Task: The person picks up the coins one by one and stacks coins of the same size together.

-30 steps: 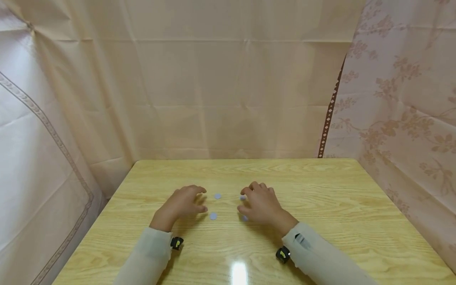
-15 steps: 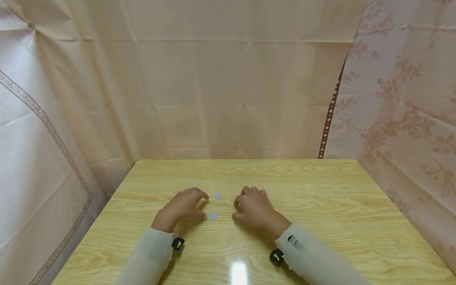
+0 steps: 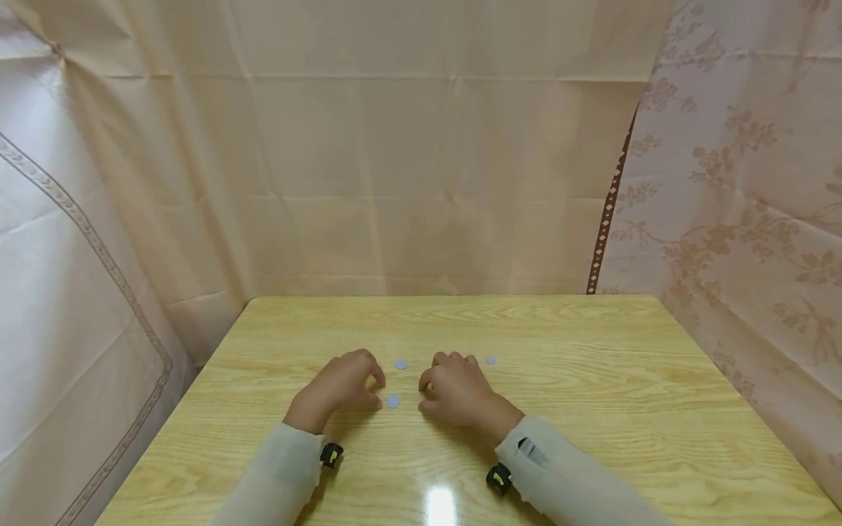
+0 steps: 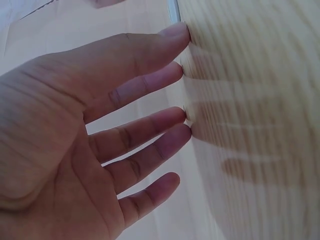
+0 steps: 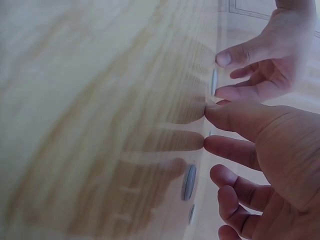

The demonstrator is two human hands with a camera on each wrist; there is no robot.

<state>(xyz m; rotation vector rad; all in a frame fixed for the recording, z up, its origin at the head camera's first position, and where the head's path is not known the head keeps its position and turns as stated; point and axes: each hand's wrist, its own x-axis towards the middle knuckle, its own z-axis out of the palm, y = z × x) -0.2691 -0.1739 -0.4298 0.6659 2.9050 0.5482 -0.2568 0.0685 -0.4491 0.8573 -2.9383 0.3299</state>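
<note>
Small pale round discs lie flat on the wooden table. In the head view, a far disc (image 3: 401, 364) and a near disc (image 3: 392, 401) sit between my hands; a smaller-looking disc (image 3: 491, 361) shows beyond my right hand. My left hand (image 3: 342, 387) is just left of the near disc, thumb and fingertips down at the tabletop (image 4: 250, 125) in the left wrist view. My right hand (image 3: 457, 387) has thumb and index fingertips at the surface, holding nothing. In the right wrist view its other fingers bend loosely near a grey disc (image 5: 189, 182) and another disc (image 5: 192, 214).
The light wood-grain table (image 3: 559, 336) reaches a back edge against a beige curtain (image 3: 421, 183). A patterned curtain (image 3: 743, 204) hangs at the right, a pale one (image 3: 72, 292) at the left. Black wrist cameras are strapped at both cuffs.
My right hand has moved left toward the two middle discs, uncovering the disc at its right. My left hand has shifted slightly right and its index finger has bent down. The middle discs stay put.
</note>
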